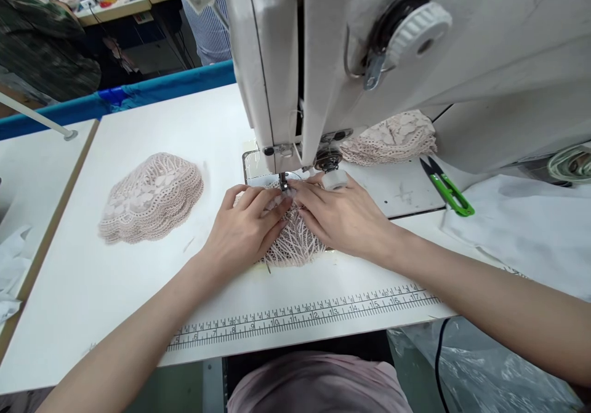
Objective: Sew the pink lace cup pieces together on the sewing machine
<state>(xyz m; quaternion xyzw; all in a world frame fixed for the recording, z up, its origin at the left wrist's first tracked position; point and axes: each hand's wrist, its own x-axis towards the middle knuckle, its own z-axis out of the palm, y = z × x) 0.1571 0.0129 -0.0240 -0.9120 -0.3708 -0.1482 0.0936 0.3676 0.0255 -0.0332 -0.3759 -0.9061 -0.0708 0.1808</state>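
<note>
A pale pink lace piece (292, 245) lies on the white table under the presser foot (283, 184) of a white sewing machine (369, 62). My left hand (247, 225) lies flat on the lace, fingers stretched toward the needle. Pressed on the lace from the other side, my right hand (339, 213) has its fingers extended and its fingertips meet the left ones just in front of the foot. Both hands hold the fabric down rather than grip it.
A stack of pink lace pieces (152, 196) sits on the table at left; another stack (392, 137) lies behind the machine arm. Green thread snips (447, 186) rest at right. A printed ruler (300, 316) runs along the table's front edge. White cloth (530, 228) lies far right.
</note>
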